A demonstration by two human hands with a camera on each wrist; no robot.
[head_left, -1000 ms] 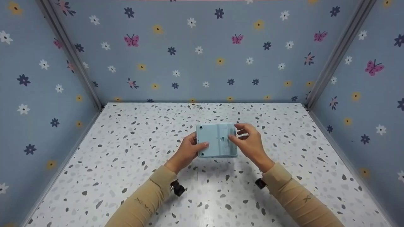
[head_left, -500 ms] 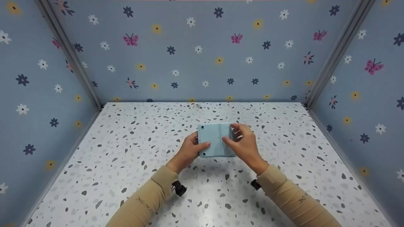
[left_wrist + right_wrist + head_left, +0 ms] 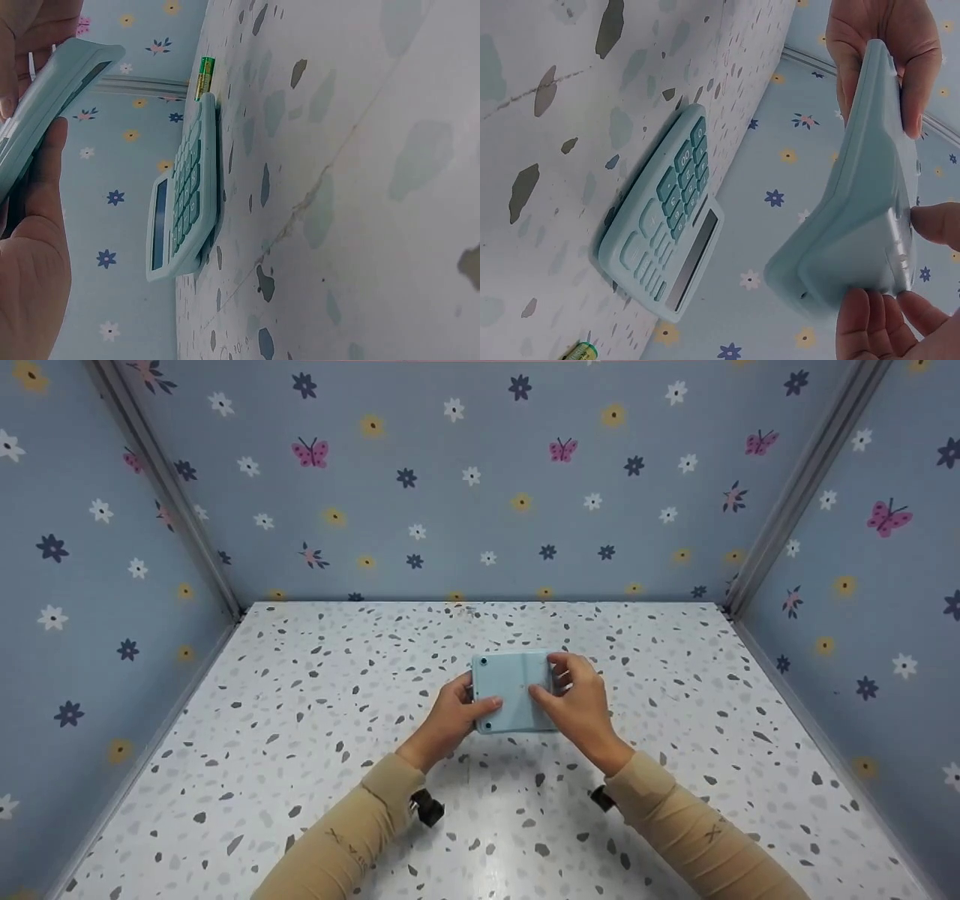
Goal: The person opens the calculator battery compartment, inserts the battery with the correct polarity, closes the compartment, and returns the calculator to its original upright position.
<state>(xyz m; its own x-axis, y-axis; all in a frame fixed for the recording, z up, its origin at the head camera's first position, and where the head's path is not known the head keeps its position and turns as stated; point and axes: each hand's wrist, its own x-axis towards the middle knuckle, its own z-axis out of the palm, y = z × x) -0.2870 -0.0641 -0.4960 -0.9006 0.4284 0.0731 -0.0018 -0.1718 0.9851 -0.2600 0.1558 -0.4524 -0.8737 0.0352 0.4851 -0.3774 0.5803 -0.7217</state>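
Note:
A pale blue calculator (image 3: 508,673) is held with its back up, over the middle of the table. My left hand (image 3: 446,716) grips its left end, thumb on the back and fingers underneath. At the right end my right hand (image 3: 583,701) pinches it, thumb on the back and fingers curled at the far edge; the right wrist view shows these fingers at the thick end of the held calculator (image 3: 855,206). A second pale blue calculator (image 3: 189,199) lies keys up on the table in both wrist views; the head view does not show it.
A green battery (image 3: 205,78) lies on the speckled white table (image 3: 337,675) near the second calculator. Blue flowered panels (image 3: 465,510) close off the back and both sides, with grey metal posts (image 3: 176,502) at the corners.
My right hand has moved left, its thumb further onto the calculator's back. A small mark there, seen a second ago, no longer shows. The held calculator has shifted slightly right.

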